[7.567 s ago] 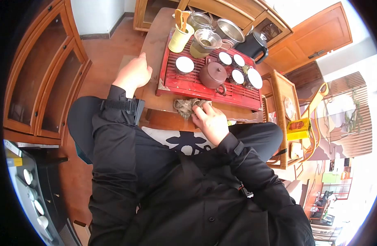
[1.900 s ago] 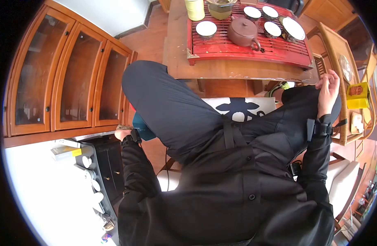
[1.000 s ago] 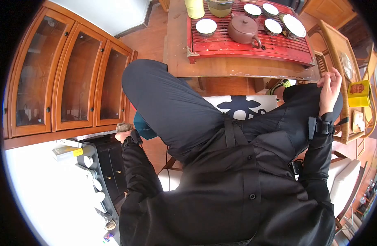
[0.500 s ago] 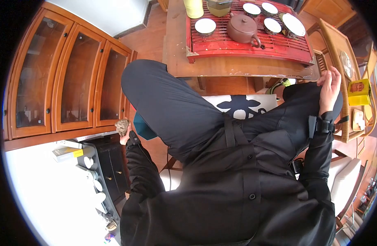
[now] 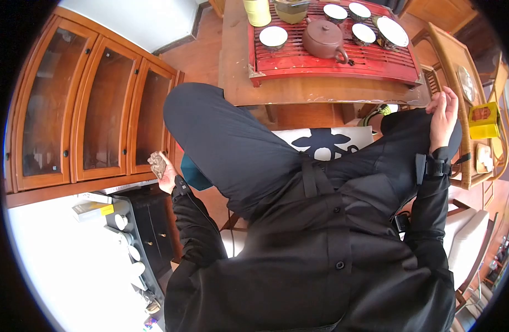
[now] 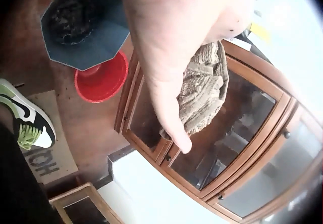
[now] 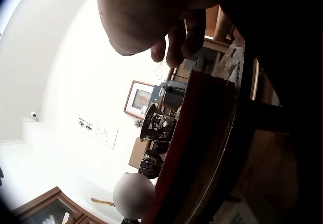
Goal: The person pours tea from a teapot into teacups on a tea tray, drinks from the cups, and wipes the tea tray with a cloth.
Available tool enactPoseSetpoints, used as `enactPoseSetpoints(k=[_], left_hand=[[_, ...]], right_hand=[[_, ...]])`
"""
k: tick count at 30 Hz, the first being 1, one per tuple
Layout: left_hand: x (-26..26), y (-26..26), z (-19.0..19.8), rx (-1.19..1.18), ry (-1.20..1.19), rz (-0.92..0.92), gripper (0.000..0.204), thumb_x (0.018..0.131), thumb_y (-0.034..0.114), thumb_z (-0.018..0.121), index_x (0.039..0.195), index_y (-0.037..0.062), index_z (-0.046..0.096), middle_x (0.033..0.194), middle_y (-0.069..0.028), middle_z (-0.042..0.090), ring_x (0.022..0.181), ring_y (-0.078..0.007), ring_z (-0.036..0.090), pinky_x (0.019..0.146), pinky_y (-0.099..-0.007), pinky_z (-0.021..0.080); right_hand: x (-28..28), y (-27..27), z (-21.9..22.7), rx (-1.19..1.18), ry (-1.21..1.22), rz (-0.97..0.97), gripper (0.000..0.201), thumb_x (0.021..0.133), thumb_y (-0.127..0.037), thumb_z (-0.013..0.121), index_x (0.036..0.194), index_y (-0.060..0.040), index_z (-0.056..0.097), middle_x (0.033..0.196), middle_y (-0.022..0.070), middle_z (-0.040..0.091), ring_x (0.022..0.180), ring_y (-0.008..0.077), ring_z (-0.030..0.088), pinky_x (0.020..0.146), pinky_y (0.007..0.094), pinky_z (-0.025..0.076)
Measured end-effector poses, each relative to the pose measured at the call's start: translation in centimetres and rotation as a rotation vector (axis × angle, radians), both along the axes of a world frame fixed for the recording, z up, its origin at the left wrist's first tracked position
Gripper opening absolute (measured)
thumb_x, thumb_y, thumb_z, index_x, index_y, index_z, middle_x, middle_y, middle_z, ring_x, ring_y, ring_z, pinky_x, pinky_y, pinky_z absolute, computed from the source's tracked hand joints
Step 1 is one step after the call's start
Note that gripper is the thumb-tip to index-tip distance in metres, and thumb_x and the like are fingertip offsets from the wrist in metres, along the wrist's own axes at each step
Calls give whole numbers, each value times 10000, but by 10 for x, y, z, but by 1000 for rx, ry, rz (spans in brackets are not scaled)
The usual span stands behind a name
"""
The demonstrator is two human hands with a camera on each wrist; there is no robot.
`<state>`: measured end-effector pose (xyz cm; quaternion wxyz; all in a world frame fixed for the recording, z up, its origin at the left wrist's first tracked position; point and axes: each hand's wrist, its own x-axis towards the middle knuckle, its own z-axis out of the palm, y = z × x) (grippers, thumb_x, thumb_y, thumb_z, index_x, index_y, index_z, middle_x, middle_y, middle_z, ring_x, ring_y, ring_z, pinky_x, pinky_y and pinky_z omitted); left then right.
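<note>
Away from the desk (image 5: 321, 90), the left grip (image 5: 167, 178) pinches a brown cloth (image 5: 156, 164) near a glass-doored cabinet (image 5: 106, 110); the right grip (image 5: 443, 120) lies relaxed by the knee (image 5: 453, 139); a floor mat (image 6: 58, 143) shows letters "HO."

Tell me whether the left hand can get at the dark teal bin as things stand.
Probably yes: the left hand, holding the cloth, is beside the bin, whose open top shows with nothing visible between. The left leg hides part of it in the head view.
</note>
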<state>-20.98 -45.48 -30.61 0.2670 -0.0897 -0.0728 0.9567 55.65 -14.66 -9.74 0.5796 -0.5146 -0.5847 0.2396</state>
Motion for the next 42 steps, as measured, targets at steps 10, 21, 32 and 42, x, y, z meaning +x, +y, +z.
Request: enactPoseSetpoints(k=[10, 21, 32, 42], left_hand=[[32, 10, 27, -287, 126, 38, 423, 909, 47, 617, 1314, -53, 550, 1393, -185, 579, 1345, -370, 504, 1182, -598, 361], [9, 0, -8, -348, -7, -63, 533, 695, -20, 547, 1225, -56, 582, 1272, -196, 635, 1219, -369, 591, 1092, -544, 494], [-4, 6, 10, -698, -291, -15, 240, 852, 121, 527, 1038, 47, 659, 1005, -98, 711, 893, -290, 670, 758, -437, 590], [3, 8, 4, -1124, 116, -151, 206, 910, 285, 659, 863, 104, 572, 806, -47, 606, 722, -218, 606, 597, -341, 519]], right_hand=[[1, 1, -2, 21, 6, 9, 215, 1083, -167, 508, 1243, -24, 529, 864, 11, 599, 640, 51, 538, 601, 196, 461], [1, 0, -2, 3, 15, 15, 212, 1088, -185, 505, 1222, -26, 545, 827, 3, 588, 635, 49, 523, 594, 197, 446], [2, 1, -4, -1, 18, 13, 198, 1090, -184, 500, 1196, -30, 565, 808, -2, 584, 625, 50, 513, 586, 198, 439], [2, 0, -3, -7, 8, 23, 182, 1085, -167, 506, 1174, -28, 584, 807, 1, 583, 622, 54, 515, 573, 206, 441]])
